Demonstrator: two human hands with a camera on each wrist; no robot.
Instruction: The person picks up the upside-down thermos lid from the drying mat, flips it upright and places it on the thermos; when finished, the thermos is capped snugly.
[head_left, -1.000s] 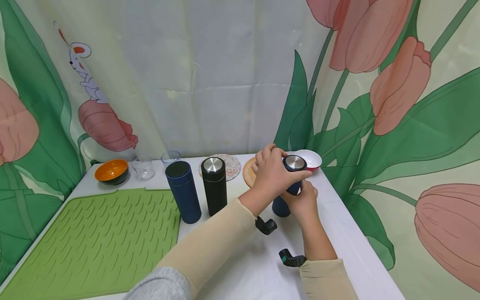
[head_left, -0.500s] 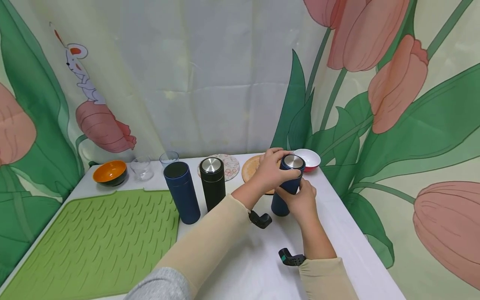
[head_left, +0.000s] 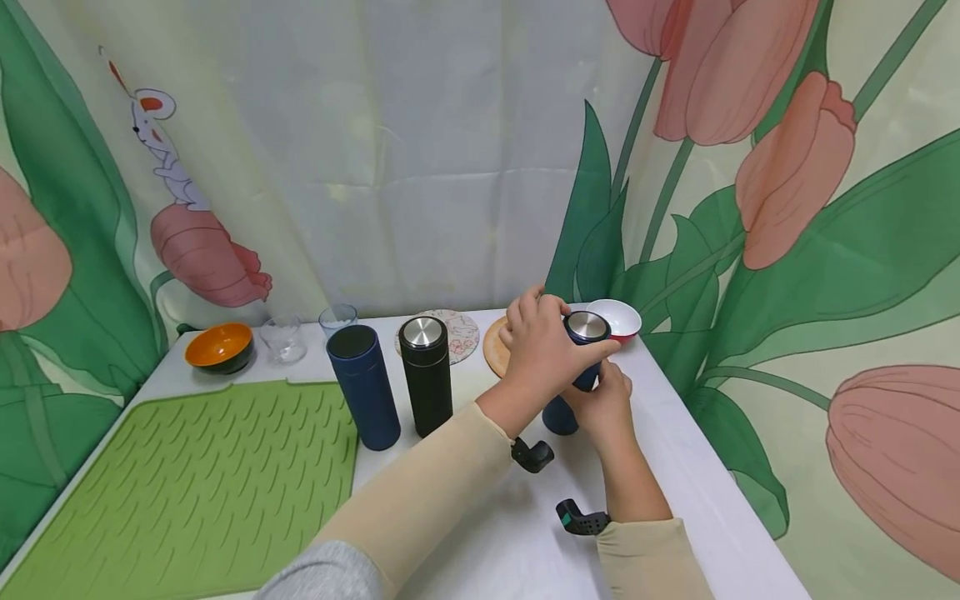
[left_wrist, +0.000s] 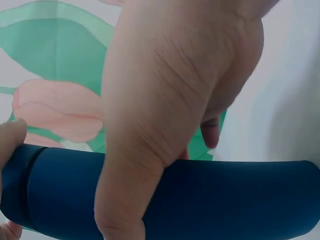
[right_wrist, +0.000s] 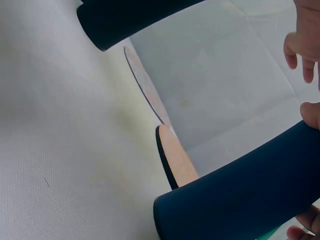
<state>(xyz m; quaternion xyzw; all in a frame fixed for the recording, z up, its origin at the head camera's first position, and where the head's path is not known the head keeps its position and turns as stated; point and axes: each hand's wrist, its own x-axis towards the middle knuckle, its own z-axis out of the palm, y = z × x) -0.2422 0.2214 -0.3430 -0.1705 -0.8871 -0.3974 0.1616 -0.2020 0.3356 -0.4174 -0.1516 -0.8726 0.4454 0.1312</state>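
A dark blue vacuum flask (head_left: 560, 418) stands on the right part of the table. My left hand (head_left: 538, 346) grips its silver-topped lid (head_left: 587, 326), with the thumb lying across the front. Lower down, my right hand (head_left: 606, 406) holds the flask's upper body. The left wrist view shows the flask (left_wrist: 240, 200) lengthwise, with a thumb across its body and fingertips on both sides of the lid (left_wrist: 15, 185). In the right wrist view, the flask's lower end (right_wrist: 235, 192) shows. A narrow dark seam parts lid from body.
Left of the hands stand a black flask (head_left: 427, 383) and another blue flask (head_left: 365, 387). A green mat (head_left: 195, 483) covers the table's left side. Behind are an orange bowl (head_left: 221, 346), two clear glasses (head_left: 283, 340), two round mats (head_left: 457, 333) and a white-and-red bowl (head_left: 617, 318).
Half a second ago my left hand sat turned back, showing more of the lid's front. It has now swung forward round the lid again. The right hand stays on the flask.
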